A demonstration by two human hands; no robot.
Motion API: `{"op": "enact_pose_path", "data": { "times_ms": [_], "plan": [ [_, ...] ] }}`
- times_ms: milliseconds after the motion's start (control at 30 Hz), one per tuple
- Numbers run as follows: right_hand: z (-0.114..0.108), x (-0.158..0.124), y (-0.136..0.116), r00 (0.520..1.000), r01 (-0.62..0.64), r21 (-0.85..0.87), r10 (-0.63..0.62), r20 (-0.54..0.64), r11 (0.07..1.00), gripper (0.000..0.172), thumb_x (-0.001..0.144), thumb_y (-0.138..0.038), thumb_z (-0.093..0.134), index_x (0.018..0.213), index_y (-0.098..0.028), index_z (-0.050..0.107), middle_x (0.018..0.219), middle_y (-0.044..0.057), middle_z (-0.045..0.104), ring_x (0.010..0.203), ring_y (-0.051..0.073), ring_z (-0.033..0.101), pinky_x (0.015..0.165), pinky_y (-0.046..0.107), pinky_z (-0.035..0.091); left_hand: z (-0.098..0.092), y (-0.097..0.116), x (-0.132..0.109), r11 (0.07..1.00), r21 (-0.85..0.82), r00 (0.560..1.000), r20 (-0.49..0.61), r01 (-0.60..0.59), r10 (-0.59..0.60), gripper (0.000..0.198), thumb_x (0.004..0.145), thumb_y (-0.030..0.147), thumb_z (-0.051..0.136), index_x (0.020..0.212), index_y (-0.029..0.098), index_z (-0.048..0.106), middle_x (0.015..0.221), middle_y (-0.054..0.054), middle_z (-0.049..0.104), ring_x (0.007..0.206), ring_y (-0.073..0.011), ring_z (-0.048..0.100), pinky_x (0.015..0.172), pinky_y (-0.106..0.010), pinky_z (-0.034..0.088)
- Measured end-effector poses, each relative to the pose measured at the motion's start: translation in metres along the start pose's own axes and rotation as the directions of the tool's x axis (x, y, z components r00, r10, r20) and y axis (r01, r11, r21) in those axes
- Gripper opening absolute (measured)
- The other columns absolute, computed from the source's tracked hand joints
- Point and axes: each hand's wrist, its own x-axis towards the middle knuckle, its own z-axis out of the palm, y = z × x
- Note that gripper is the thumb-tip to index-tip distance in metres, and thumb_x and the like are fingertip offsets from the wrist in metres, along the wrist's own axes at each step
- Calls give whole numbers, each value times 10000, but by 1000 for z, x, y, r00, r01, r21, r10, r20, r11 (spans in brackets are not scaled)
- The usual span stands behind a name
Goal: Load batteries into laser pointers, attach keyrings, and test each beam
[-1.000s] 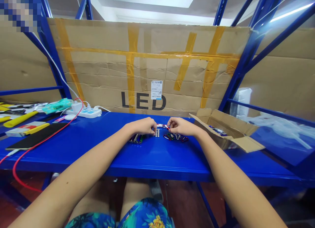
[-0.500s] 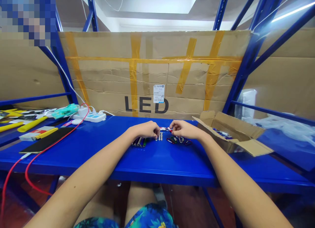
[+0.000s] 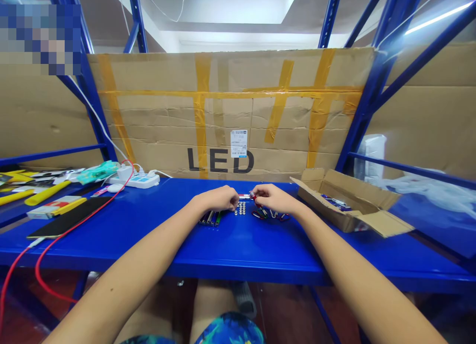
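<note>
My left hand (image 3: 224,199) is closed, thumb and fingertips pinched together just above the small silver discs (image 3: 242,208), which look like button cells set out in rows. Whether something small sits in that pinch I cannot make out. Several slim coloured tubes (image 3: 210,218), one of them green, lie side by side under its wrist. My right hand (image 3: 274,198) is closed on a small red and silver tube (image 3: 253,196) at its fingertips. Below it are several coloured carabiners (image 3: 270,214). Behind the discs lies a silver and red tube (image 3: 243,197), between the two hands.
An open cardboard box (image 3: 336,205) with blue and silver pieces stands at the right. On the left are a black phone (image 3: 69,219) on a red cable, a white power strip (image 3: 139,179) and yellow-handled tools (image 3: 46,193). A large cardboard sheet (image 3: 167,126) backs the blue table (image 3: 241,255).
The view has shifted slightly. My right hand has moved a little left with the red and silver tube, its back turned more toward me. My left hand stays pinched by the discs.
</note>
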Motion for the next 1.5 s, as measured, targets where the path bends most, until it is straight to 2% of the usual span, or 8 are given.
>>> {"op": "enact_pose_path", "data": {
  "times_ms": [367, 467, 600, 733, 1067, 1233, 1367, 1500],
  "plan": [
    [8, 3, -3, 1000, 17, 16, -17, -24, 1000, 100, 809, -273, 525, 833, -176, 537, 745, -6, 576, 706, 146, 528, 681, 283, 418, 1, -2, 2, 997, -79, 999, -48, 12, -16, 258, 645, 101, 583, 874, 154, 690, 754, -21, 685, 677, -143, 591, 594, -233, 391],
    [8, 4, -2, 999, 29, -2, -29, -39, 1000, 72, 808, -248, 526, 827, -178, 533, 758, -4, 581, 722, 149, 540, 694, 288, 434, -5, -4, 2, 997, -80, 984, -178, -9, -6, 211, 710, 148, 589, 878, 144, 717, 771, -41, 701, 703, -155, 609, 636, -251, 416],
    [9, 3, -4, 999, 1, 33, 0, -39, 999, 45, 828, -225, 523, 851, -186, 522, 797, 11, 601, 743, 158, 589, 701, 305, 486, -10, 5, 4, 984, -122, 856, -515, -129, 48, 167, 815, 204, 586, 901, 154, 720, 876, -54, 727, 805, -152, 628, 750, -253, 450],
    [12, 3, -4, 998, -47, 156, 51, -24, 987, 36, 850, -214, 513, 879, -194, 503, 812, 19, 594, 723, 165, 633, 631, 305, 535, -5, 17, 6, 977, -54, 772, -622, -207, 129, 156, 856, 185, 575, 906, 164, 722, 917, -59, 732, 859, -153, 636, 819, -266, 463],
    [11, 3, -6, 998, -20, 192, 32, -59, 981, 33, 844, -209, 536, 859, -187, 516, 791, 31, 612, 731, 175, 630, 589, 307, 557, 4, 19, 10, 971, 49, 800, -558, -236, 223, 215, 854, 126, 544, 962, 180, 722, 965, -63, 740, 918, -171, 646, 874, -302, 470],
    [8, 4, -1, 993, -37, 55, 42, -110, 998, 74, 813, -159, 531, 881, -180, 550, 813, 34, 641, 731, 161, 613, 656, 307, 535, -2, 16, 4, 983, -25, 814, -565, -184, 138, 263, 835, 137, 501, 1030, 155, 676, 947, -58, 723, 822, -147, 623, 757, -262, 453],
    [5, 3, 6, 991, -9, -89, -3, -136, 996, 136, 757, -126, 542, 874, -182, 583, 865, 37, 666, 782, 166, 604, 688, 289, 488, -12, 9, -7, 995, 41, 963, -250, -96, 103, 192, 778, 191, 552, 877, 180, 716, 824, -31, 720, 744, -149, 616, 672, -250, 415],
    [5, 2, 5, 992, 13, -145, -31, -124, 989, 108, 751, -142, 537, 840, -184, 580, 825, 24, 654, 743, 155, 575, 670, 277, 445, -12, 10, -10, 993, 111, 997, -53, -41, 48, 206, 772, 229, 574, 880, 211, 749, 844, -36, 737, 757, -170, 632, 652, -258, 403]
  ]
}}
